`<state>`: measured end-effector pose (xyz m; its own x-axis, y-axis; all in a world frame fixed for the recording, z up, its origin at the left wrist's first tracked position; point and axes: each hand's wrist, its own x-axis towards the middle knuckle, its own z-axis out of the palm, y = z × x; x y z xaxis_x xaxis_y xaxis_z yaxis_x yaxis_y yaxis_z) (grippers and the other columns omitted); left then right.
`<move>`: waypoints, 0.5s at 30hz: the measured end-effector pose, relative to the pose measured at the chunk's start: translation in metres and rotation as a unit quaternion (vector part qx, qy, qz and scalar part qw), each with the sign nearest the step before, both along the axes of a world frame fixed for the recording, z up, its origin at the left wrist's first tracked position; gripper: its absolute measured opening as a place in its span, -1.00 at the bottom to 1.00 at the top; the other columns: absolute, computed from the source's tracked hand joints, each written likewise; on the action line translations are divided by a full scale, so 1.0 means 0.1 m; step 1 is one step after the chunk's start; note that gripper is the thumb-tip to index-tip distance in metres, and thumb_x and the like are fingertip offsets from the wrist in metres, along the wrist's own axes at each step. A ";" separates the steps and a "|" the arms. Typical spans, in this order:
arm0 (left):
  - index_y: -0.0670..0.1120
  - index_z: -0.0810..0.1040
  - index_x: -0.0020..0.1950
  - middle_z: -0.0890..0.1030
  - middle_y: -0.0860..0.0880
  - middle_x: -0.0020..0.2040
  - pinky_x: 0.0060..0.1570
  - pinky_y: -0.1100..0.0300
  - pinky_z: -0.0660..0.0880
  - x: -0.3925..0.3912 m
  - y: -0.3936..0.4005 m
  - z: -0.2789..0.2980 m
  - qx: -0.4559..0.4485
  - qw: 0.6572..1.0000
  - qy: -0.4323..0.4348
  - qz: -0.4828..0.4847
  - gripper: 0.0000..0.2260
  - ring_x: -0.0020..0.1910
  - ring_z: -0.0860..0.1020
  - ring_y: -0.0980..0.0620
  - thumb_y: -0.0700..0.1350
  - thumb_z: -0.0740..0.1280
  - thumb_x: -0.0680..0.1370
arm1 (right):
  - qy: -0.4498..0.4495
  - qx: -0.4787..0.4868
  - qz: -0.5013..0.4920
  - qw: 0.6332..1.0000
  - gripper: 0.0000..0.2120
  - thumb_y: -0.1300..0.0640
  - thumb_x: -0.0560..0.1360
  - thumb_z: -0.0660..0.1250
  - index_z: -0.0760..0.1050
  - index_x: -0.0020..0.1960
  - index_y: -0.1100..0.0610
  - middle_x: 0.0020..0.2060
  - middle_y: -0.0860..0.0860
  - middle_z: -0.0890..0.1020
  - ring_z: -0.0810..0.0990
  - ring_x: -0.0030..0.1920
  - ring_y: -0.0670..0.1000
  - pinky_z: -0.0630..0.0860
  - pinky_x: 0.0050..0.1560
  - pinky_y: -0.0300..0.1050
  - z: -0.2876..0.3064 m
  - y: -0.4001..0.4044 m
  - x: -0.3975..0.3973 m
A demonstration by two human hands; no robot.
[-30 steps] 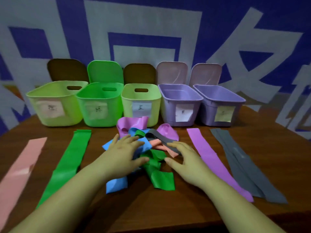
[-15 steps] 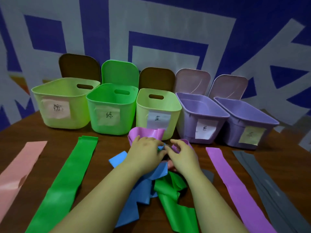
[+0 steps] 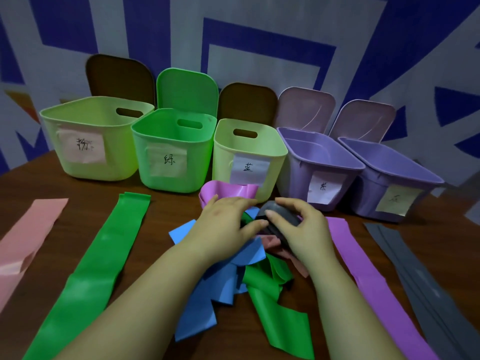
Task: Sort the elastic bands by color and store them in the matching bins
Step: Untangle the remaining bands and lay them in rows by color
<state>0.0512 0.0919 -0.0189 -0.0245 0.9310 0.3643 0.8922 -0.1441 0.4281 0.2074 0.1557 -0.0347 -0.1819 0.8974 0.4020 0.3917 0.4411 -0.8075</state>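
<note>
Wooden bench (image 3: 85, 188), items listed from left to right:

Pink band (image 3: 24, 240): lies flat at the far left, one end folded over.

Long green band (image 3: 93, 268): lies flat beside the pink one, running from near the bins toward the viewer.

Back row, five open bins with paper labels, each with its lid standing behind it: pale green bin (image 3: 96, 141) with pink label; bright green bin (image 3: 171, 152); narrower pale green bin (image 3: 249, 157) with white label; purple bin (image 3: 319, 167); second purple bin (image 3: 389, 183) with yellowish label. Neighbouring bins stand close together or touching.

Centre, in front of the middle bin: a tangled heap of bands. Crumpled purple band (image 3: 228, 192) at the back of the heap; blue band (image 3: 215, 289) spreading toward the viewer; crumpled green band (image 3: 275, 305) to its right; a bit of pink band showing under the right hand.

Left hand (image 3: 223, 227): rests palm-down on the heap, fingers together and lightly bent, tips meeting the grey band.

Grey band (image 3: 280, 216): a rolled loop on top of the heap, between both hands.

Right hand (image 3: 304, 229): fingers (image 3: 293, 203) curled over the top of the grey band, thumb on its near side, gripping it.

Long purple band (image 3: 368, 276): lies flat right of the heap.

Flat grey bands (image 3: 426, 281): overlapping strips at the far right, just beside the purple one
</note>
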 end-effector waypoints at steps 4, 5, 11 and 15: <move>0.10 0.31 0.44 0.38 0.15 0.40 0.24 0.37 0.21 0.02 -0.07 0.08 0.021 0.986 -0.154 -0.055 -0.52 0.36 0.30 0.23 0.14 0.25 0.54 | 0.143 0.009 0.052 0.988 -0.77 0.29 0.42 0.44 0.59 -0.04 -0.02 -0.21 -0.03 0.66 0.62 -0.12 -0.12 0.50 -0.07 -0.33 0.18 -0.12 -0.02; 0.11 0.33 0.43 0.40 0.17 0.39 0.19 0.43 0.24 0.03 -0.07 0.09 0.018 0.977 -0.202 -0.068 -0.53 0.33 0.31 0.29 0.13 0.27 0.53 | 0.160 0.010 0.070 0.985 -0.75 0.30 0.42 0.43 0.59 -0.02 -0.02 -0.21 -0.02 0.66 0.63 -0.11 -0.09 0.51 -0.08 -0.33 0.22 -0.15 -0.02; 0.03 0.52 0.20 0.52 0.12 0.27 0.19 0.45 0.37 0.02 -0.07 0.12 -0.011 0.919 -0.360 -0.158 -0.77 0.29 0.42 0.26 -0.03 0.32 0.55 | 0.160 0.021 0.187 0.969 -0.62 0.41 0.41 0.39 0.55 0.02 -0.04 -0.25 -0.06 0.67 0.63 -0.16 -0.12 0.53 -0.08 -0.30 0.34 -0.32 -0.06; -0.17 0.51 -0.02 0.59 0.01 -0.07 0.02 0.24 0.48 -0.01 -0.07 0.13 -0.006 0.893 -0.412 -0.183 -0.80 -0.04 0.53 0.15 -0.04 0.34 0.49 | 0.151 0.029 0.178 0.972 -0.65 0.33 0.37 0.45 0.55 -0.01 -0.07 -0.27 -0.06 0.67 0.63 -0.19 -0.15 0.51 -0.11 -0.34 0.37 -0.32 -0.03</move>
